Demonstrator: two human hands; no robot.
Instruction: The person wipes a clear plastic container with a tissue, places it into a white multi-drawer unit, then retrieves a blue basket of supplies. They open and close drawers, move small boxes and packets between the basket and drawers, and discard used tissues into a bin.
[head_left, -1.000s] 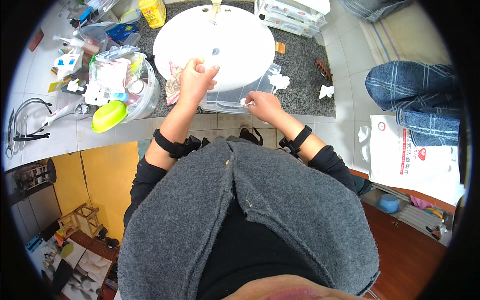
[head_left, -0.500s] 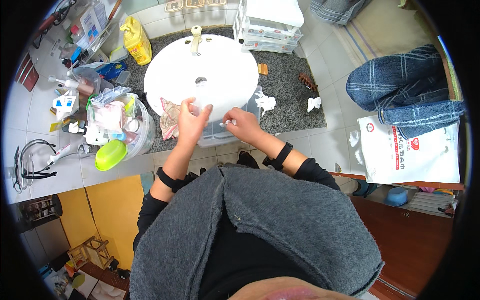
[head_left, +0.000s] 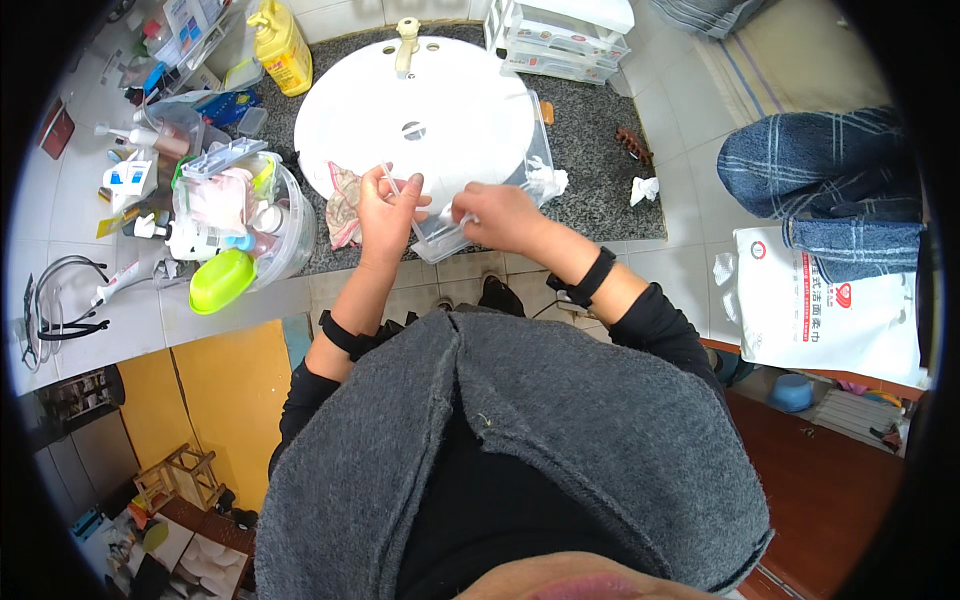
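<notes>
Both hands meet over the near rim of a round white sink (head_left: 440, 110) set in a dark speckled table (head_left: 600, 170). The left hand (head_left: 385, 205) is raised with its fingers (head_left: 412, 186) curled around a thin clear strip or edge that rises from a clear plastic container (head_left: 445, 232); thumb and forefinger pinch it near the top. The right hand (head_left: 500, 215) sits just beside it, its fingers closed in a loose fist on the upper edge of the same container, knuckles toward the sink. Exactly what small piece the right fingers grip is too small to tell. The container is see-through and box-shaped, lying at the front edge of the table, partly overlapping the sink rim, between the 2 hands and touching both.

Each wrist carries a black band, and both sleeves are black under a grey woollen vest.

Just left of the left hand a patterned cloth (head_left: 342, 205) lies crumpled against the sink. Further left stands a clear round tub (head_left: 245, 215) packed with toiletries, with a lime-green bowl (head_left: 220, 280) leaning at its front. A yellow pump bottle (head_left: 282, 45) stands at the back left of the sink, and a pale tap (head_left: 406, 40) rises at the back centre. A clear drawer unit (head_left: 565, 45) sits behind the sink to the right. 2 crumpled white tissues (head_left: 645, 188) lie on the table to the right, well apart from the hands. A white printed bag (head_left: 830, 310) rests on the tiled floor at far right.
</notes>
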